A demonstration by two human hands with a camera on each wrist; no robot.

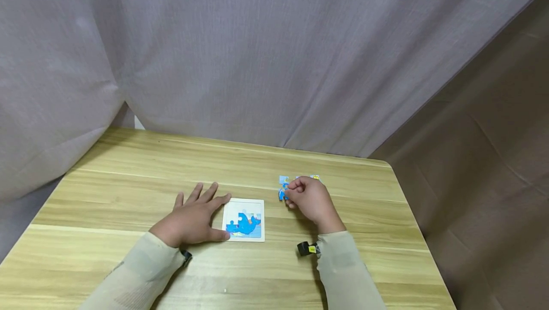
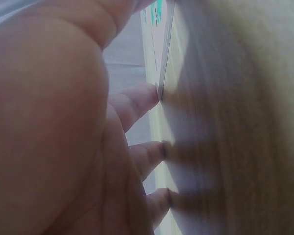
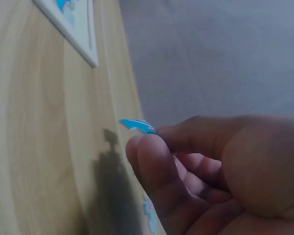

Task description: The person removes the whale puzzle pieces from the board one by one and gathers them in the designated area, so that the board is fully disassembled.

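On my feed the right hand (image 1: 310,200) pinches a blue puzzle piece (image 3: 133,124) at its fingertips, raised above the table (image 1: 128,181), right of the puzzle tray (image 1: 244,204). Loose pieces (image 1: 283,179) lie just beyond it. The left hand (image 1: 192,220), spread and gripping nothing, touches the tray's left edge.

Lateral gap over tabletop (image 1: 276,264) between puzzle board (image 1: 245,206) and right hand (image 1: 310,199); board's left side blocked (left hand (image 1: 190,222) touching it).
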